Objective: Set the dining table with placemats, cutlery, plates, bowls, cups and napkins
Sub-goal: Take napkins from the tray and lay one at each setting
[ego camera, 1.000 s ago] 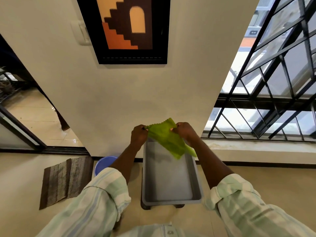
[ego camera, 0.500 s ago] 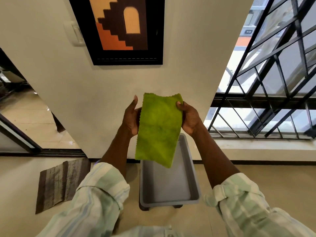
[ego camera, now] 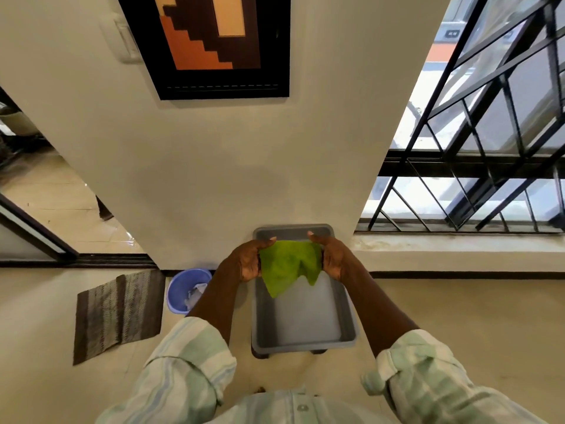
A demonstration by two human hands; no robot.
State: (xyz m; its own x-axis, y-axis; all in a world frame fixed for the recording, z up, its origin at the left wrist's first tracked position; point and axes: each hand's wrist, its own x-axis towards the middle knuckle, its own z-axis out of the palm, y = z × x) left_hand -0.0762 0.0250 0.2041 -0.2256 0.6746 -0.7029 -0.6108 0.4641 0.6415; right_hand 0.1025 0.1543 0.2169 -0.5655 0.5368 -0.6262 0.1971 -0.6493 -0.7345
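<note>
I see my left hand (ego camera: 249,261) and my right hand (ego camera: 334,258) both up in front of me, each gripping one side of a green napkin (ego camera: 289,264). The fingers of both hands are curled round its edges, thumbs pointing up along the top corners, and the cloth sags between them in loose folds, with two points hanging down. The napkin is held in the air above the far end of a grey plastic tray (ego camera: 348,332); it does not appear to touch the tray's floor. The tray sits low, against the foot of a cream wall (ego camera: 214,179), on something dark that shows only at its near corners.

Left of the tray, a blue bucket (ego camera: 177,289) stands on the floor, with something pale inside that I cannot make out. Further left lies a brown striped mat (ego camera: 119,313). A framed picture (ego camera: 211,44) of orange, tan and brown blocks hangs on the wall above. To the right is a window with a black metal grille (ego camera: 477,148).

I can find no readable writing or brand on the napkin, tray or bucket. My sleeves (ego camera: 189,368) are pale green and white, striped.
</note>
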